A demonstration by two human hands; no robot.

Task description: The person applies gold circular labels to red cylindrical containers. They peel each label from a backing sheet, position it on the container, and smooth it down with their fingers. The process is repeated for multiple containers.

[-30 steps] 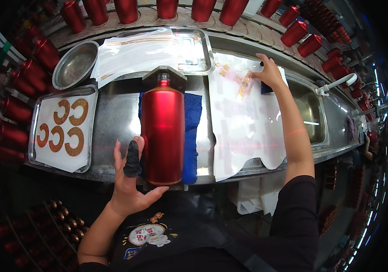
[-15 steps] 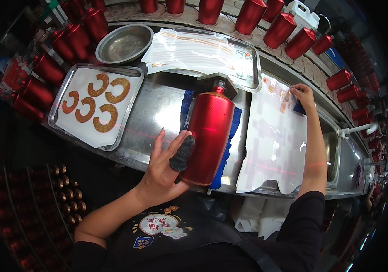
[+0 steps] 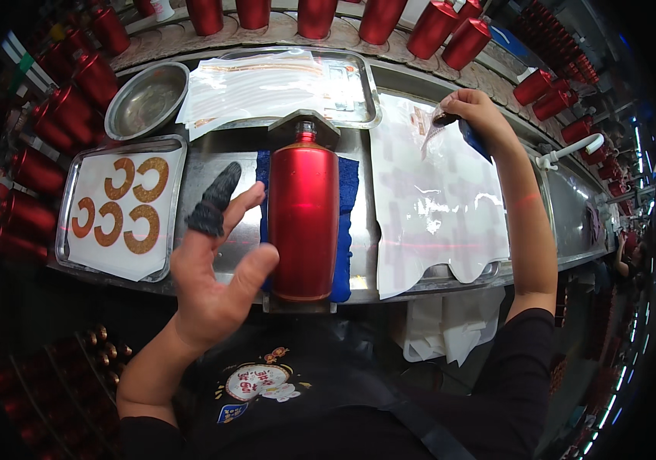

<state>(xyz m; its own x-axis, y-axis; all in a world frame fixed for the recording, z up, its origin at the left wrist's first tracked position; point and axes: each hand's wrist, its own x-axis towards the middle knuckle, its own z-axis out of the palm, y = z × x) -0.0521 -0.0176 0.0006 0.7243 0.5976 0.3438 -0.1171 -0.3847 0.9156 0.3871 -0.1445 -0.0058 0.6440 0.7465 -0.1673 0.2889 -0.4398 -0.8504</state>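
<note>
Red bottle (image 3: 304, 222) lying on blue cloth (image 3: 347, 215), neck pointing away from me, resting at metal bracket (image 3: 274, 134). My left hand (image 3: 209, 287) hovering just left of bottle, fingers standing wide apart, black finger cot (image 3: 217, 201) covering index finger; can't tell if thumb is touching bottle. My right hand (image 3: 483, 119), right of bottle and farther from me, clamping fingertips on gold-printed clear film (image 3: 435, 142) over white sheet (image 3: 443, 222). Metal tray (image 3: 178, 207) holding gold C-shaped pieces (image 3: 162, 179), sitting left of bottle.
</note>
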